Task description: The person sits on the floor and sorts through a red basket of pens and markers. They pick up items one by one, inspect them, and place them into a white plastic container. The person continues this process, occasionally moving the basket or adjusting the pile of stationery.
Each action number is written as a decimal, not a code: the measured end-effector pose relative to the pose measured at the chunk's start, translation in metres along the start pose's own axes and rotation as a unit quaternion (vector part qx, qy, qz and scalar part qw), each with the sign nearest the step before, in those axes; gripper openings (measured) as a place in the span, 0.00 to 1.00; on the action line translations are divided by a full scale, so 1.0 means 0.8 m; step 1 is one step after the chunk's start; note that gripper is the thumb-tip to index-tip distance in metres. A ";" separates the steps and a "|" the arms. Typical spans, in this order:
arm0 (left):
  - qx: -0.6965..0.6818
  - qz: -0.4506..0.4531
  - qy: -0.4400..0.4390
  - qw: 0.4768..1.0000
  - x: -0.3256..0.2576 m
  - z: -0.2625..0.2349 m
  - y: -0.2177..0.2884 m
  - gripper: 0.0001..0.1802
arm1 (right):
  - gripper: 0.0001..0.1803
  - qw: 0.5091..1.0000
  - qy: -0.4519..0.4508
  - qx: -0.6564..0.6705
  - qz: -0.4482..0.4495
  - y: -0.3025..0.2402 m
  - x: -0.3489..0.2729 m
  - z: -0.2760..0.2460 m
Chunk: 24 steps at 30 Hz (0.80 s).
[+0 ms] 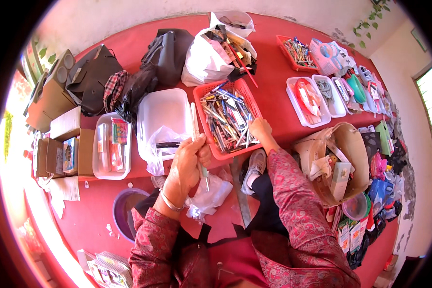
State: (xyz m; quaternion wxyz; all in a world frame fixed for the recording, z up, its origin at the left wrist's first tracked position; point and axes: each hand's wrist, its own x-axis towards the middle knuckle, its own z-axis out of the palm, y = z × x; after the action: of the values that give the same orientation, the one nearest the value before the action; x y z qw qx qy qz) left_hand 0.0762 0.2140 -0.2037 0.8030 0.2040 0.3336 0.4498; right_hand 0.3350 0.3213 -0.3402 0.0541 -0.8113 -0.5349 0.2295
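My left hand (191, 156) is closed around slim white pens (195, 120). Their upper ends stick up past my fingers, and a pointed tip shows below the fist. Right of it, a red plastic basket (250, 92) is heaped with loose pens (225, 115) in many colours. Over the basket's near right corner, my right hand (260, 128) has its fingers drawn together among the pens; what they pinch is hidden. Left of the basket stands a white translucent tub (163, 108), with a clear plastic bag (165, 137) and dark pens (169, 144) at its near end.
A white bag of odds and ends (204, 60) stands behind the basket. Left are a tub of packets (100, 163) and a cardboard box (85, 151). A large carton (305, 153) is at my right. Below my hands lies a crumpled plastic bag (211, 194) near a purple bucket (122, 201).
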 end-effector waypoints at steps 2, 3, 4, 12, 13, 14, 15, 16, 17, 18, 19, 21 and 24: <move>0.002 -0.005 -0.002 1.000 0.000 0.000 0.000 0.11 | 0.22 0.998 0.049 -0.042 -0.018 -0.005 0.000 0.023; 0.002 -0.008 -0.003 1.000 -0.001 0.001 0.001 0.11 | 0.21 0.997 0.058 -0.055 -0.018 -0.007 0.003 0.032; 0.015 -0.012 0.003 1.000 -0.003 0.002 0.002 0.11 | 0.19 0.996 0.079 -0.045 -0.017 -0.009 0.005 0.040; 0.007 -0.013 0.000 1.000 -0.005 0.000 0.006 0.11 | 0.14 0.988 0.006 0.157 -0.006 -0.015 0.052 0.040; 0.005 -0.009 0.001 1.000 -0.006 -0.001 0.007 0.11 | 0.13 0.984 0.011 0.177 0.001 -0.020 0.050 0.033; 0.003 -0.008 0.000 1.000 -0.006 -0.002 0.007 0.10 | 0.14 0.980 -0.005 0.196 0.013 -0.019 0.046 0.021; 0.003 -0.009 -0.002 1.000 -0.005 -0.006 0.006 0.10 | 0.14 0.979 0.017 0.204 -0.004 -0.018 0.042 0.008; 0.002 -0.010 -0.007 1.000 -0.003 -0.006 0.005 0.10 | 0.14 0.976 0.042 0.210 -0.020 -0.012 0.042 -0.007; -0.001 -0.011 0.000 1.000 -0.001 -0.006 0.006 0.10 | 0.15 0.973 0.064 0.218 -0.038 -0.014 0.035 -0.024; -0.004 -0.012 0.008 1.000 0.001 -0.005 0.008 0.11 | 0.15 0.952 0.034 0.297 -0.058 -0.015 0.028 -0.042; -0.006 -0.010 0.018 1.000 0.000 -0.008 0.010 0.11 | 0.14 0.932 -0.012 0.355 -0.065 -0.028 0.008 -0.067; -0.016 -0.020 -0.001 1.000 0.005 -0.019 0.007 0.12 | 0.14 0.906 -0.075 0.397 -0.124 -0.041 -0.026 -0.105; -0.052 -0.039 -0.030 0.997 0.008 -0.016 -0.002 0.15 | 0.14 0.857 -0.181 0.439 -0.203 -0.064 -0.091 -0.127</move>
State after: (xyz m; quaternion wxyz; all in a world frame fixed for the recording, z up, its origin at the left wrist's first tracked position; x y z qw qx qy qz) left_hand 0.0703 0.2191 -0.2161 0.8389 0.1624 0.2934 0.4287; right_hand 0.3121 0.2936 -0.2100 0.3517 -0.5213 -0.5316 0.5674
